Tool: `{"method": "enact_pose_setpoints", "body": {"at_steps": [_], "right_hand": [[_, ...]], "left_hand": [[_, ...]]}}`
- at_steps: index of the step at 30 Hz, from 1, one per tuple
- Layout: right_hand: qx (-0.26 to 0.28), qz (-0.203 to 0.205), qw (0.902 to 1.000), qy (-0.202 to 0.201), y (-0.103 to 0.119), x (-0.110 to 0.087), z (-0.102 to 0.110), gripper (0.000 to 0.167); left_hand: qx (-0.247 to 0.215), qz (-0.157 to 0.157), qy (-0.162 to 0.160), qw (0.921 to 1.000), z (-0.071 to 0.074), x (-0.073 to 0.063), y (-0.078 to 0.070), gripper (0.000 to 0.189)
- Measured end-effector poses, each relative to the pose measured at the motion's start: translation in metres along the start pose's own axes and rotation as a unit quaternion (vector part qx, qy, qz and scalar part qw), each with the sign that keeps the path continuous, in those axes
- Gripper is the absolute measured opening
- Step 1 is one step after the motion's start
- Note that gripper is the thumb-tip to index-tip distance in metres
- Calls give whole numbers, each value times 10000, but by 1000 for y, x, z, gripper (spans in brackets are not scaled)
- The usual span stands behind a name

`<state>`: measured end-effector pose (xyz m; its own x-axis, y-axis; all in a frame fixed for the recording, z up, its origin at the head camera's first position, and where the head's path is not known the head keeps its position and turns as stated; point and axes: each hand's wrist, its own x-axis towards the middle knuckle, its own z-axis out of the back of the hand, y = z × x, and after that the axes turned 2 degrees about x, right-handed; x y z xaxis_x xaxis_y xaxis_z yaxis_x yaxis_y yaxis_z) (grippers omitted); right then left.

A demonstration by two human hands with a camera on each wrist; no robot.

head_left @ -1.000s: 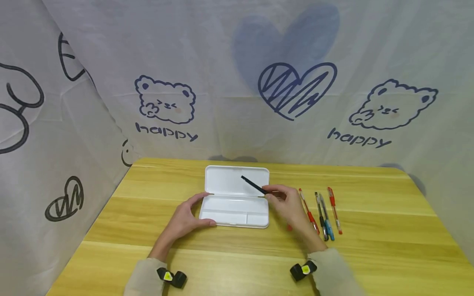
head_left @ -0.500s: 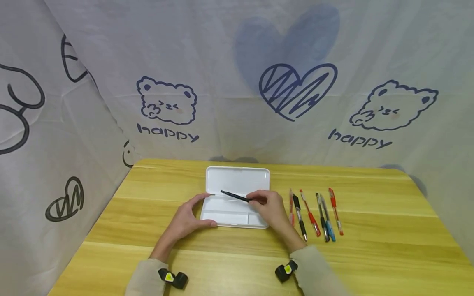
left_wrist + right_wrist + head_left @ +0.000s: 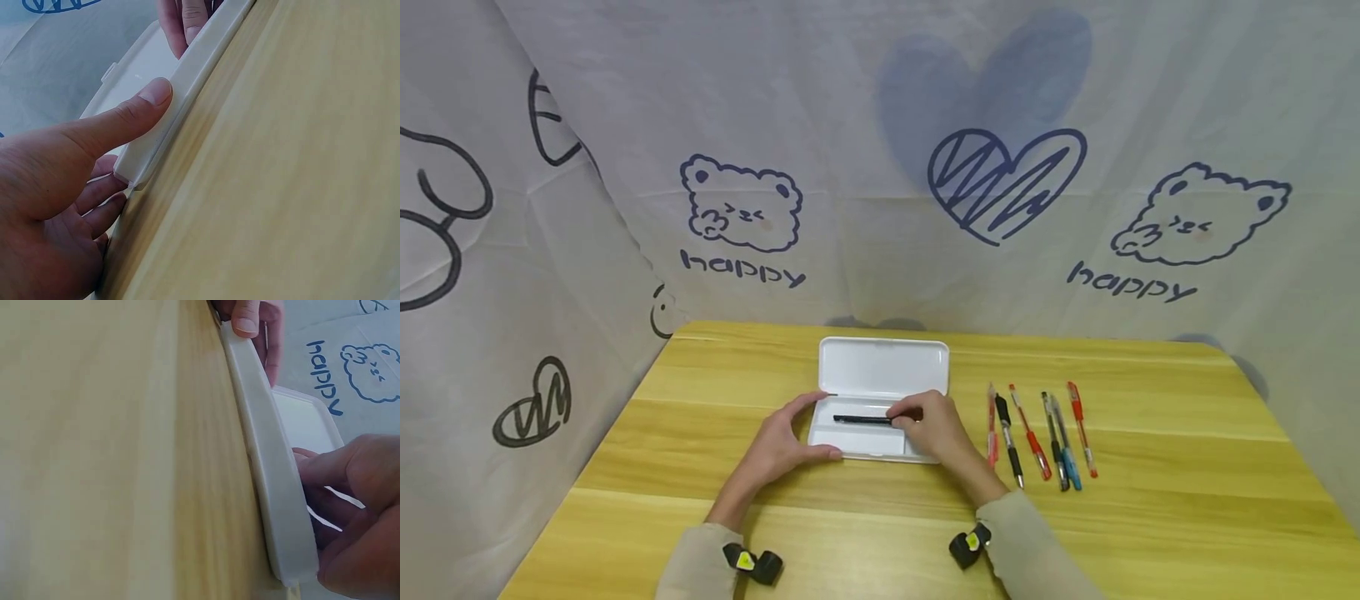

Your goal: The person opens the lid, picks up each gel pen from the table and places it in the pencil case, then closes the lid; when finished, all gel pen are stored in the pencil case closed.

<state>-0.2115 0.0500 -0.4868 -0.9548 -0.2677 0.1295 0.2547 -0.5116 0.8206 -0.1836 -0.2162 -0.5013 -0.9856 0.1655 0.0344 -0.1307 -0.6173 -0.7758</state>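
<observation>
On the table (image 3: 865, 529), white case (image 3: 880, 371) lies open; left hand (image 3: 778, 442) grips its left end, right hand (image 3: 936, 427) pinches black pen (image 3: 861, 420) at rear compartment (image 3: 867, 408).

A plain beige left sleeve (image 3: 695, 567) and a matching right sleeve (image 3: 1033, 550) are ending in cuffs (image 3: 717, 537). Beside these, a black left wrist camera (image 3: 767, 568) and a black right wrist camera (image 3: 962, 551) are each showing 1 yellow patch (image 3: 745, 562).

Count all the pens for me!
7: one black pen in the right hand, at the case; on the table right of it, from left: pinkish, another black, red, black-gripped, blue, another red.
</observation>
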Motion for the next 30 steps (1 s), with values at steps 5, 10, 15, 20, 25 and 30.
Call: {"method": "enact_pose_setpoints", "body": {"at_steps": [5, 10, 15, 20, 25, 30], "right_hand": [[-63, -195, 9994, 290, 2, 0, 3, 13], [-53, -195, 9994, 284, 1, 0, 2, 13], [36, -85, 9996, 253, -1, 0, 2, 13], [456, 78, 9989, 116, -3, -3, 9, 14], [965, 128, 9952, -79, -5, -7, 26, 17], [1016, 252, 9942, -246, -8, -15, 49, 22]], "left_hand": [[10, -25, -16, 10000, 0, 0, -1, 94], [3, -6, -7, 10000, 0, 0, -1, 95], [-3, 76, 30, 10000, 1, -1, -2, 96], [-2, 32, 41, 10000, 1, 0, -4, 97], [-39, -11, 36, 10000, 1, 1, -4, 97], [-68, -23, 17, 10000, 1, 1, -1, 95]]}}
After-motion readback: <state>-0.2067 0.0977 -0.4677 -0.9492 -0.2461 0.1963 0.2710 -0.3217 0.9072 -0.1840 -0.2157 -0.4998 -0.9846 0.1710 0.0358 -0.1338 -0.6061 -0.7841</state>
